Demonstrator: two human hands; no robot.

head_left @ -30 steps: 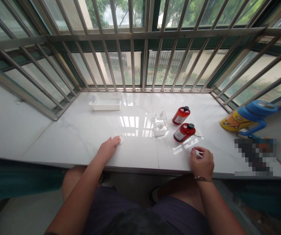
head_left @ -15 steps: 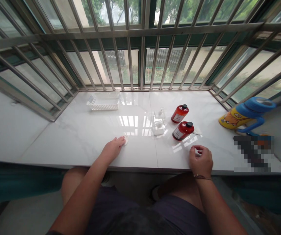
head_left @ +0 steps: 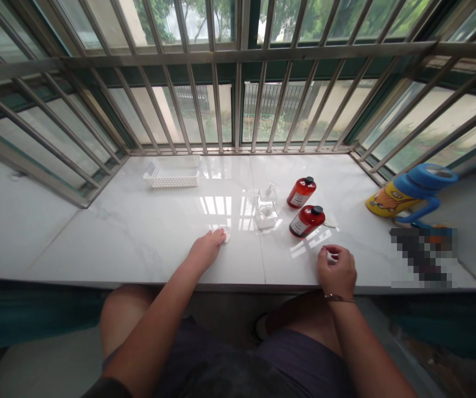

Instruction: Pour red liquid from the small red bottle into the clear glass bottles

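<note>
L hand [head_left: 205, 251] lies flat on the glossy white marble sill [head_left: 138, 232], fingers stretched out and pressing on a small round white cotton pad [head_left: 226, 235], near the clear plastic box [head_left: 265, 214]. R hand [head_left: 337, 271] rests loosely curled at the sill's front edge; can't tell if it pinches anything. Two red bottles w/ black caps [head_left: 306, 220] lie just beyond it.

Glossy white marble sill [head_left: 138, 232] beneath daylit barred windows [head_left: 238, 83].
</note>
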